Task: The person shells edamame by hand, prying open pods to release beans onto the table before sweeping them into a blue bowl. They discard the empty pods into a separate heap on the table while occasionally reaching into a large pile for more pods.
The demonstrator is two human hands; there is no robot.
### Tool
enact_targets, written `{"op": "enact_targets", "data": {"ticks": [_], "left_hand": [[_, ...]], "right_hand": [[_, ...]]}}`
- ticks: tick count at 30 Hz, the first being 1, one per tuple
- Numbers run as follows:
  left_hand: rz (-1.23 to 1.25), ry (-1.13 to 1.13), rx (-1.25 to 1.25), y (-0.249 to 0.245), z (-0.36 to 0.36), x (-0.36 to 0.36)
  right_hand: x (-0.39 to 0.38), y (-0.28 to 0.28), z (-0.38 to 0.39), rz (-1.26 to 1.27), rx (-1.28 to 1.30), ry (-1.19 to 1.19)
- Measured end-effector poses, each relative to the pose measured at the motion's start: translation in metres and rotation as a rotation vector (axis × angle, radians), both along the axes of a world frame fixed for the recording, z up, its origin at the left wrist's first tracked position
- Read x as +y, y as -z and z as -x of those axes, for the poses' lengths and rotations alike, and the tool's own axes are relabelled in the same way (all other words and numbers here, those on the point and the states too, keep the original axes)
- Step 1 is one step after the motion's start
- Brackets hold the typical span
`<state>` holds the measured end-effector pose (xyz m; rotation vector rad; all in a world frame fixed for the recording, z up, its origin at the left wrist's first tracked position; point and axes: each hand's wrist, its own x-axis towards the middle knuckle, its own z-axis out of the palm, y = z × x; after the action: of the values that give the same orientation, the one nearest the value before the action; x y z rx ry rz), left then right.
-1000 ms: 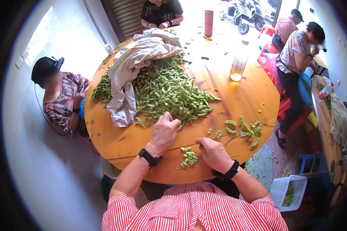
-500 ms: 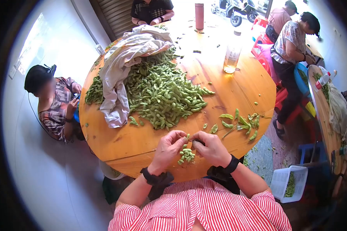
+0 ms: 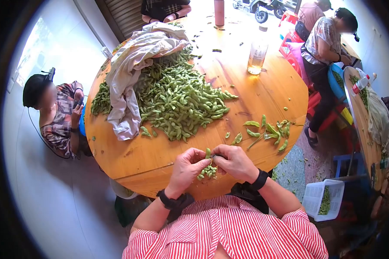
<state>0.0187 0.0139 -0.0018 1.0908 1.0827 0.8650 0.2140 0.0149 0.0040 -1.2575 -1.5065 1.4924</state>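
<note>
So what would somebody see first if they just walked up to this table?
The big heap of green pods in the middle of the round wooden table, with a white cloth draped over its left side. Next, at the near edge, the left hand and right hand pinch one pod between them, just above a small pile of shelled beans.

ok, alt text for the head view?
Left hand and right hand pinch one green pod over a small heap of beans at the near edge of a round wooden table. Behind lie a large pile of pods and a pale cloth.
</note>
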Motion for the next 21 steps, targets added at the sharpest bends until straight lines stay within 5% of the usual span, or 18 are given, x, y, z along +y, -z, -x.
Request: {"op": "enact_targets", "data": {"ticks": [7, 9, 15, 19, 21], "left_hand": [[-0.126, -0.005, 0.169, 0.006, -0.002, -0.005], [-0.468, 0.022, 0.463, 0.007, -0.004, -0.007], [-0.98, 0.0, 0.674, 0.001, -0.009, -0.009], [-0.848, 0.029, 0.583, 0.009, -0.001, -0.008], [-0.445, 0.075, 0.308, 0.011, 0.004, -0.005]], "right_hand": [[-0.002, 0.01, 0.004, -0.251, -0.124, 0.043], [-0.004, 0.011, 0.008, -0.308, -0.171, 0.068], [-0.004, 0.013, 0.015, -0.438, -0.275, 0.086], [0.0, 0.017, 0.011, -0.519, -0.283, -0.008], [0.002, 0.017, 0.01, -0.504, -0.277, -0.024]]}}
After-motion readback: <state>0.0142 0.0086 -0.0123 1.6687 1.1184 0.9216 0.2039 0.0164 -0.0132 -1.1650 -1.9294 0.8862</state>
